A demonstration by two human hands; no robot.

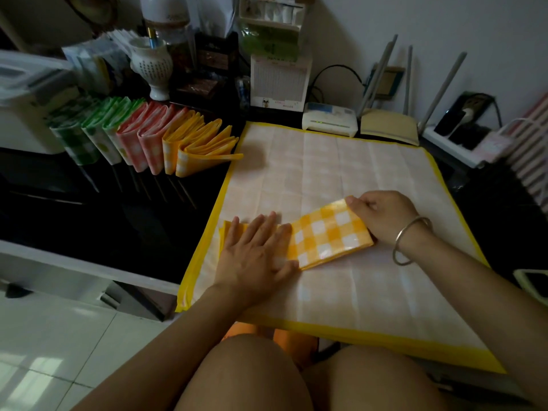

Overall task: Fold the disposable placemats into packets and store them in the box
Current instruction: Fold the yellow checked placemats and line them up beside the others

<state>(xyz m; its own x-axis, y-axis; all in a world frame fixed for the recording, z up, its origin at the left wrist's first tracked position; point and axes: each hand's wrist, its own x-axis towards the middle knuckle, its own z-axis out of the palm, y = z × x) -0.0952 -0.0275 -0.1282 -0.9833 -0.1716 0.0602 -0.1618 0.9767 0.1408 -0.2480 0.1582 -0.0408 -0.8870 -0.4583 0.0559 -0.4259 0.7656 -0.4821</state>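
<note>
A yellow-and-white checked placemat (326, 237), folded into a narrow strip, lies on a larger unfolded placemat (341, 167) with a yellow border. My left hand (258, 250) lies flat with straight fingers on the strip's left end. My right hand (382, 215) pinches the strip's right end between thumb and fingers. A row of folded packets (142, 137) in green, pink and yellow stands upright at the left on the black table. A white plastic box (26, 99) with a lid stands at the far left, behind the row.
A white vase (152, 66), a desk calendar (278, 81), a white modem (329, 118) and a router with antennas (388, 126) crowd the back edge. A phone (533, 283) lies at the right edge. My knees are under the table's front edge.
</note>
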